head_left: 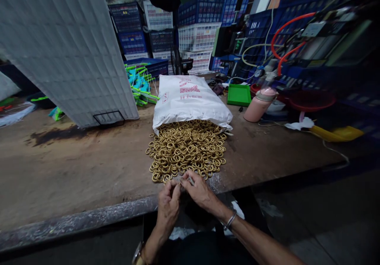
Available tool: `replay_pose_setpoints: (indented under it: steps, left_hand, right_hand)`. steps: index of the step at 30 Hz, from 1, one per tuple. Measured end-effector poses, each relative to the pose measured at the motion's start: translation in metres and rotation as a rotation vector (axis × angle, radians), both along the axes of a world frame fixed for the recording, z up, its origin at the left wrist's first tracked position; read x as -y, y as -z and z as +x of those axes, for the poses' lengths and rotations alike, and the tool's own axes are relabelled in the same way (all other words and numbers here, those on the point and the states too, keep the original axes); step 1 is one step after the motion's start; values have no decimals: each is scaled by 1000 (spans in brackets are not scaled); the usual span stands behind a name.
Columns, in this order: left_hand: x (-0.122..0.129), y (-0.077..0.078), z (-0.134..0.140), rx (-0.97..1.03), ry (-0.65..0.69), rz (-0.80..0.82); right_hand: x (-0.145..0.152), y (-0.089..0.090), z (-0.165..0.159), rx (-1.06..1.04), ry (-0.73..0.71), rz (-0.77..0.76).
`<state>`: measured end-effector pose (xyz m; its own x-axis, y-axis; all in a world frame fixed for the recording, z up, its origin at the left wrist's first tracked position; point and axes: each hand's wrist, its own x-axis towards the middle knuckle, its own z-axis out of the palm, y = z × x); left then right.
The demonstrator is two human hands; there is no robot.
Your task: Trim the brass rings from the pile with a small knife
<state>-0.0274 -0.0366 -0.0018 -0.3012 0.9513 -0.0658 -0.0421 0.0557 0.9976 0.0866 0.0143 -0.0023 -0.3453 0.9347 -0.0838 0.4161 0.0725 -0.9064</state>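
Note:
A pile of gold-coloured rings [187, 150] spills from the mouth of a white woven sack [192, 102] on the workbench. At the bench's front edge, just below the pile, my hands meet with their fingertips close together. My left hand [168, 203] is closed in a pinch; whatever lies between its thumb and fingers is too small to make out. My right hand [198, 190] is closed around a thin, silvery metal piece [190, 180], mostly covered by the fingers, so its kind is unclear.
A grey padded panel [74, 55] stands at the left on the bench [89, 170]. Behind are green and blue plastic parts [139, 82] and stacked crates [198, 39]. To the right are a green tray [239, 94], a pink bottle [259, 104] and a machine with red hoses [274, 39].

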Motion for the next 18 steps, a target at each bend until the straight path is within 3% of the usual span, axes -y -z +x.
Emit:
replay_pose_setpoints:
  steps: [6, 13, 18]
  left_hand:
    - [0, 2, 1, -46, 38, -10]
    - [0, 3, 0, -23, 59, 4]
    - [-1, 3, 0, 124, 131, -147]
  right_hand:
    - [-7, 7, -1, 63, -22, 19]
    - [-7, 2, 1, 40, -81, -42]
    - [-6, 2, 0, 13, -40, -69]
